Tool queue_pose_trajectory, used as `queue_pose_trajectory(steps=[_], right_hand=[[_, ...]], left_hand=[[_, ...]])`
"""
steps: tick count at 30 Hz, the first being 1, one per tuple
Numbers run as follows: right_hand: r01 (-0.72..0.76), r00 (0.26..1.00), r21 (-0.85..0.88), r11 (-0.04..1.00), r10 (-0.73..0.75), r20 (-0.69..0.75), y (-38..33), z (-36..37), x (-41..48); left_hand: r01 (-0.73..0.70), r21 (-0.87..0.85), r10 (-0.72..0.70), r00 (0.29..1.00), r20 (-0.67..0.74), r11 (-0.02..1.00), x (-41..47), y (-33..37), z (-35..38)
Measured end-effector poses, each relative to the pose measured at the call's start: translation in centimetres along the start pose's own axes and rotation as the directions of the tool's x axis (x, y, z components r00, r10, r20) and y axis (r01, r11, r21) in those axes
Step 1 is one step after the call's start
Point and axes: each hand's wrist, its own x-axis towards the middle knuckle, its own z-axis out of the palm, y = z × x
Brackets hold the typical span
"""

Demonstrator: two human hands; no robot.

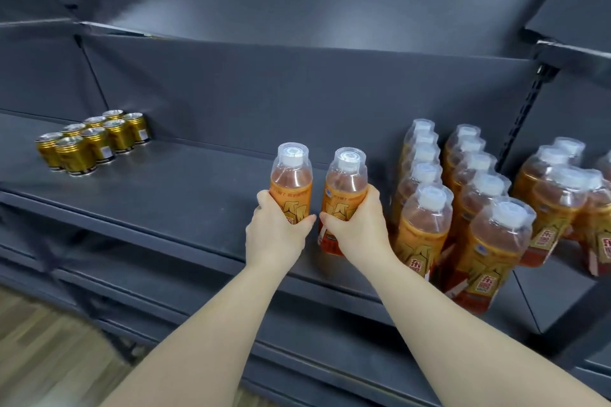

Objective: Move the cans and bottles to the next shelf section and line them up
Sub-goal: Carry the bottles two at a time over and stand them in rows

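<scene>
Hands (pixel 277 231) hide both bottles' (pixel 291 182) lower labels.

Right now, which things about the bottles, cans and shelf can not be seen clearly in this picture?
- Head view: the bases of both held bottles, left bottle and right bottle, are covered by the left hand and right hand; resting or lifted, cannot tell.
- The far-right bottles are cut by the frame edge; count unknown.
- The cans: labels too small.
- The floor is blurred.
</scene>
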Motion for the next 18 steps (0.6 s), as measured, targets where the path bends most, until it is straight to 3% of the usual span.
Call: queue_pose_trajectory(steps=[7, 18], right_hand=[[-0.078, 0.989, 0.030, 0.996, 0.081, -0.124, 0.5, 2.1, 5.7], [-0.139, 0.955, 0.042, 0.989, 0.145, -0.257, 2.0, 5.0, 11.9]], left_hand=[[0.000, -0.060, 0.005, 0.996, 0.087, 0.998, 6.7, 0.4, 2.6], [-0.121, -0.096, 0.138, 0.970, 0.202, 0.988, 14.7, 0.6, 6.9]])
